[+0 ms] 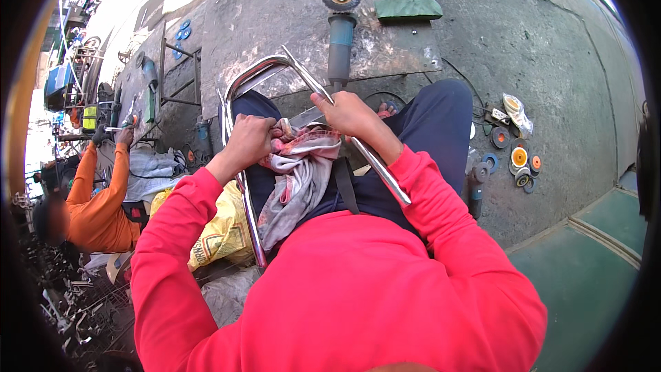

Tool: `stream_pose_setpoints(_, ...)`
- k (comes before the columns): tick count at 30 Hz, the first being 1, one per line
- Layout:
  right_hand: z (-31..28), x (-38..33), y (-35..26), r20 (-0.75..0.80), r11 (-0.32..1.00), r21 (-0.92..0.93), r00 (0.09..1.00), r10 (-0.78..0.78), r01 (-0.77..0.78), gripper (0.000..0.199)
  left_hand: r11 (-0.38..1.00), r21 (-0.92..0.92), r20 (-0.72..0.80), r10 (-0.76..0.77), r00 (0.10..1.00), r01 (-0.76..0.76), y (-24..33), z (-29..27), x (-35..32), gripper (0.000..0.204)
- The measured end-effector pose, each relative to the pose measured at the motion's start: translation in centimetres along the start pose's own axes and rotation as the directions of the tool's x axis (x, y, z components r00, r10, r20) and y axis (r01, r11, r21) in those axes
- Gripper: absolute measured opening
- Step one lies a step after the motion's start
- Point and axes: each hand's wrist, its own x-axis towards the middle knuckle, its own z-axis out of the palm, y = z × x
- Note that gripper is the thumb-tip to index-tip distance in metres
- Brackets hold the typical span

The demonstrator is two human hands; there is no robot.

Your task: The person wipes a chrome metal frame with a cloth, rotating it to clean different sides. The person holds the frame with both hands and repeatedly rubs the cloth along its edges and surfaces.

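Across my lap lies a shiny bent metal tube frame (pixel 264 64), its curved end pointing away from me and its two legs coming back toward my body. My left hand (pixel 249 139) is closed on a crumpled grey cloth with pink-red patches (pixel 300 165), beside the frame's left leg. The cloth hangs down between the legs over my dark trousers. With my right hand (pixel 350 116) I grip the frame's right side, thumb along the tube. Palm and inner fingers of both hands are hidden. Beyond the frame an angle grinder (pixel 341 45) lies with its round disc at the far end.
A green block (pixel 409 9) sits right of the grinder. Several discs (pixel 520 158) and another grinder (pixel 476 184) lie on the right floor. At left are a yellow sack (pixel 227 227), a metal stand (pixel 180 72) and a person in orange (pixel 103 213) handling a tool.
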Motion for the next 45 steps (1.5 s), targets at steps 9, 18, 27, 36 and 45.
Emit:
stream_pose_setpoints(9, 0.1, -1.1, -0.6, -0.063, 0.998, -0.062, 0.998, -0.028, 0.024, 0.063, 0.935, -0.041, -0.562, -0.313, 0.765, 0.352, -2.0, -3.2, 1.9, 0.014)
stream_pose_setpoints(18, 0.3, -1.8, -1.3, -0.109, 0.996, -0.063, 0.992, -0.063, 0.056, 0.067, 0.834, -0.028, -0.483, -0.495, 0.722, 0.552, -3.3, -0.2, 6.0, 0.017)
stream_pose_setpoints(27, 1.1, -2.6, -2.4, -0.089, 0.991, -0.096, 0.991, -0.097, 0.089, 0.067, 0.945, -0.208, -0.556, -0.326, 0.764, 0.251, -0.5, 2.2, 9.7, 0.020)
stream_pose_setpoints(36, 0.9, -1.6, -0.7, -0.134, 0.995, -0.073, 0.988, -0.075, 0.065, 0.060, 0.907, 0.091, -0.184, -0.391, 0.902, 0.412, -2.5, -1.2, 6.8, 0.039)
stream_pose_setpoints(45, 1.0, -2.9, -2.3, -0.071, 0.990, -0.076, 0.990, -0.124, 0.118, 0.057, 0.943, 0.105, -0.323, -0.269, 0.907, 0.317, -2.4, 1.2, 7.0, 0.030)
